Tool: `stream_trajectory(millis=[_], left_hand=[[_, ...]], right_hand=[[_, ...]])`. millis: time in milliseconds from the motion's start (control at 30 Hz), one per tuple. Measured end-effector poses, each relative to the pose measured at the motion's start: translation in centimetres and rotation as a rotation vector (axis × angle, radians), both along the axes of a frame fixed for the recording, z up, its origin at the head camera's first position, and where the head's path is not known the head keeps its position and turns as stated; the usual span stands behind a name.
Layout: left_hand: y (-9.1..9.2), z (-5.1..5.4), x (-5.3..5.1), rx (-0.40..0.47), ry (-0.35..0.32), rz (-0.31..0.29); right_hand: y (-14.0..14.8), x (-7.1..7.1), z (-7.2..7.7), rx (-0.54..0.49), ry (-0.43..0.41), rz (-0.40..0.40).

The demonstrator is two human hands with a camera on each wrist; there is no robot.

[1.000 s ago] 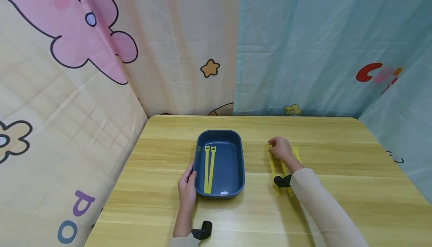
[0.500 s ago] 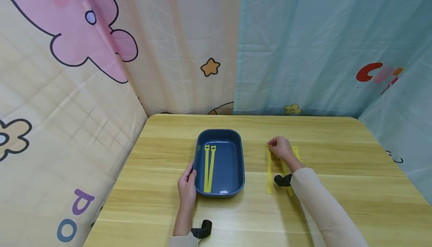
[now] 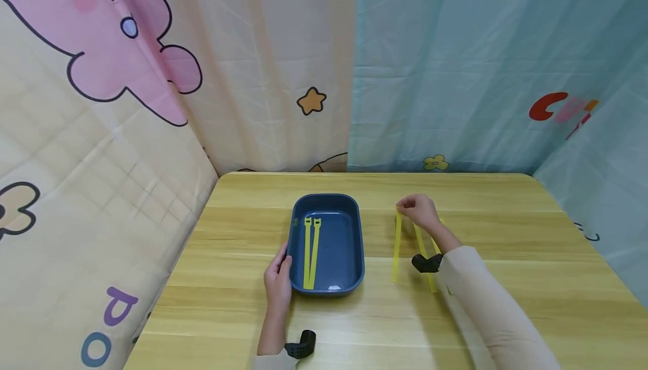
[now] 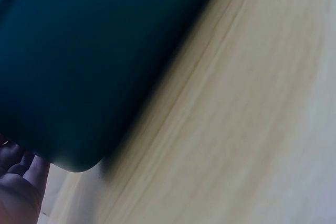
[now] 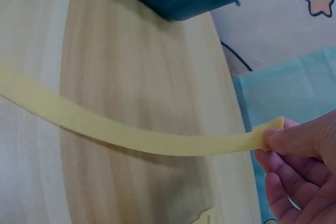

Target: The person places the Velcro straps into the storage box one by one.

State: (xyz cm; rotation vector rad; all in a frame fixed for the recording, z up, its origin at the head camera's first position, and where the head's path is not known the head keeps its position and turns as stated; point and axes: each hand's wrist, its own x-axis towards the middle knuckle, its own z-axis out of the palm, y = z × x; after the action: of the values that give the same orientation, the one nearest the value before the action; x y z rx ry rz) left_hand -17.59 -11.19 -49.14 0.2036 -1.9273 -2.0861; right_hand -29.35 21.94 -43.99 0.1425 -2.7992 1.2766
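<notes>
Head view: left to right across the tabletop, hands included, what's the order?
Left hand → blue tray (two yellow straps inside, toward its left side) → lifted yellow strap → right hand pinching its top end.

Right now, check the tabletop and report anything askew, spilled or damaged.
Nothing serious stands out: two flat yellow straps inside the rounded rectangular blue tray lie slightly askew, not parallel; I see no spill or damage.

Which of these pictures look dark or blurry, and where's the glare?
Left wrist: the blue tray is dark, the table soft toward the right edge; head: a small glint in the tray, sheen on the table; right wrist: brighter, a soft shadow near the yellow strap.
</notes>
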Motion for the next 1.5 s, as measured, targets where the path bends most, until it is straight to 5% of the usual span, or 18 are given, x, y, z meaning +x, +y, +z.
stream_trajectory(millis=[767, 1000, 1267, 1500], left_hand=[[0.0, 0.1, 0.0, 0.0, 0.004, 0.002], [0.0, -0.4, 0.1, -0.009, 0.078, 0.008], [-0.1, 0.0, 0.0, 0.012, -0.019, 0.003], [-0.1, 0.0, 0.0, 0.021, -0.016, -0.008]], right_hand=[[-0.7, 1.1, 4.5, -0.074, -0.028, 0.072], [-1.4, 1.9, 5.9, -0.105, -0.036, 0.101], [-1.6, 2.7, 7.2, -0.123, -0.024, 0.118], [-1.5, 3.6, 8.6, -0.126, 0.006, 0.126]])
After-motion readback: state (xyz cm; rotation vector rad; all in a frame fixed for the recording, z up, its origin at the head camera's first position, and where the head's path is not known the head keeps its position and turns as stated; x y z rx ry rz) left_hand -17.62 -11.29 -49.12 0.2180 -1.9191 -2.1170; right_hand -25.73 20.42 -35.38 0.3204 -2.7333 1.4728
